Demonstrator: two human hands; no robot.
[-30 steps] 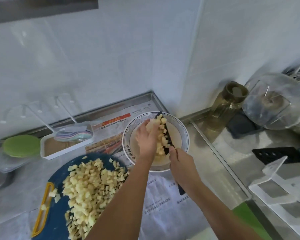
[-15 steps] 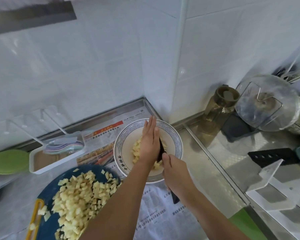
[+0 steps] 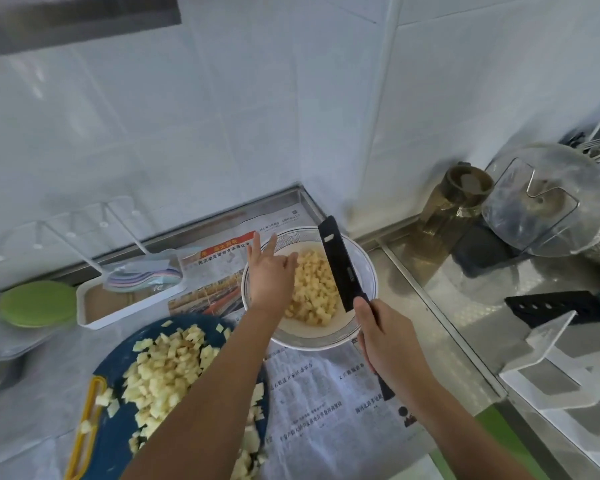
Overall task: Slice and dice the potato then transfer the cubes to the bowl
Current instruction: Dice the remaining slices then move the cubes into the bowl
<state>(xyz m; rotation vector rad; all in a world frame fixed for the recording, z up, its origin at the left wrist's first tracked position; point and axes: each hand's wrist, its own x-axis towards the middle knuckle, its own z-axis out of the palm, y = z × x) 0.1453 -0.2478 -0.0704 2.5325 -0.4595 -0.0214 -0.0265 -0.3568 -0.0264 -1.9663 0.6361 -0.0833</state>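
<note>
A white bowl (image 3: 367,268) with a patterned rim sits on newspaper and holds a heap of potato cubes (image 3: 314,287). My right hand (image 3: 388,337) grips the handle of a black knife (image 3: 342,263), whose bare blade is raised over the bowl's right side. My left hand (image 3: 269,271) hovers over the bowl's left rim, fingers spread and holding nothing. A larger pile of potato cubes (image 3: 167,368) lies on the round blue cutting board (image 3: 115,431) at the lower left; my left forearm hides part of it.
Newspaper (image 3: 326,393) covers the counter under the bowl. A white tray (image 3: 94,313) and a green lid (image 3: 37,301) stand at the left. At the right are a brown jar (image 3: 461,192), a glass pot lid (image 3: 548,199) and a clear acrylic stand (image 3: 561,362).
The cubes that rode on the knife blade have dropped into the bowl. My left hand left the blade and spread open to the left, and the blade now stands raised and bare.
</note>
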